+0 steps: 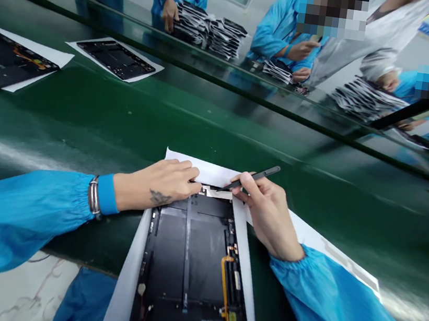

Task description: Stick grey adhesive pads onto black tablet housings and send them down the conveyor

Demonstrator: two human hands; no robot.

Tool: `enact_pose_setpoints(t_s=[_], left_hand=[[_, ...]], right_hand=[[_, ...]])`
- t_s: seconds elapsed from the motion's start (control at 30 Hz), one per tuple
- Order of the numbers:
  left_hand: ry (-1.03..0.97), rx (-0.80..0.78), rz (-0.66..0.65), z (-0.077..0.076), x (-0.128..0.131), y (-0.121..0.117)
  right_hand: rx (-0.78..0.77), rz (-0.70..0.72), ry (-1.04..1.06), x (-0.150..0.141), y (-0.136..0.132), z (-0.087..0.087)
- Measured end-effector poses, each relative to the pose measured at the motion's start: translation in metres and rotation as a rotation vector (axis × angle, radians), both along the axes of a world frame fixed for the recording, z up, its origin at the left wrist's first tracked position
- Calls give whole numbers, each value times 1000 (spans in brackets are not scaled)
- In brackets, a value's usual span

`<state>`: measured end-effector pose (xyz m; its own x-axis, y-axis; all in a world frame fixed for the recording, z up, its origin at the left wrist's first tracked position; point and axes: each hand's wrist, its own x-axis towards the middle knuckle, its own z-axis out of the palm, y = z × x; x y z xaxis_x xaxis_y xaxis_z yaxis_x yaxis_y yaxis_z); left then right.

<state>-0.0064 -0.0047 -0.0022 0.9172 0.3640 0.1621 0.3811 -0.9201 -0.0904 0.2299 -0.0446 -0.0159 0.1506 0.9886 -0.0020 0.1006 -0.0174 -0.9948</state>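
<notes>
My right hand (266, 214) is closed on thin black tweezers (253, 179), their tip at the far end of the black tablet (185, 262), which lies long-ways out from me on white paper (201, 170), and my left hand (158, 184), not gripping, rests at that same end.

Belt (218, 129): glossy green. Housing (186, 251): matt black. Paper (205, 171): smooth white. Tweezers (255, 178): matt black. Sleeves (4, 227): sheeny blue cloth.

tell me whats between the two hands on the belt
In the head view, the top end of the black device housing and the white paper sheet lie between the left hand and the right hand, with the tip of the black tweezers reaching in.
</notes>
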Motion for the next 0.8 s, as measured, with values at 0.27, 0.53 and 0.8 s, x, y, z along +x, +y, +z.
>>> enact_pose_setpoints(t_s=[0.27,0.53,0.8], left_hand=[[-2,20,3,1,1,-1],[-33,24,-5,-2,0,0],[-46,21,-10,-4,-1,0]], right_hand=[[5,5,1,-1,-1,1],[2,-11,6,-2,-1,4],[17,-33,27,-4,-3,4]])
